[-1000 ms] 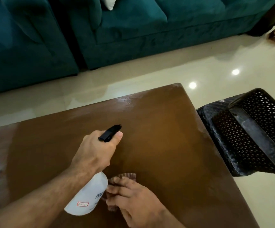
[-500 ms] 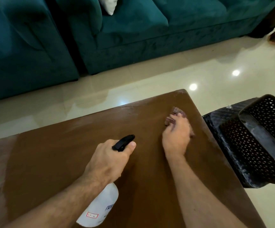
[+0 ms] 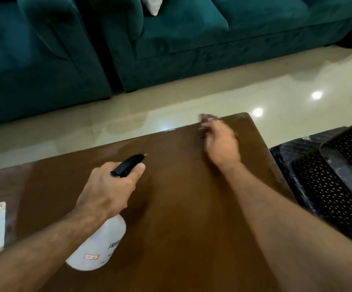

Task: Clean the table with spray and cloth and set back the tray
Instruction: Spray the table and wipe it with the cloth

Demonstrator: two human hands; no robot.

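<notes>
Brown wooden table (image 3: 181,197): my right hand (image 3: 220,142) presses the small brown cloth (image 3: 205,117); left hand (image 3: 109,186) grips the white spray bottle (image 3: 99,245). I should wipe every corner.

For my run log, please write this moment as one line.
left hand: grips spray bottle | right hand: presses cloth at table far edge | stage: wiping

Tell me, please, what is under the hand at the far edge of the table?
A brownish cloth pokes out beyond the fingertips of the right hand, at the far edge of the table. The rest is covered by the hand, and the picture is blurred there.
</notes>
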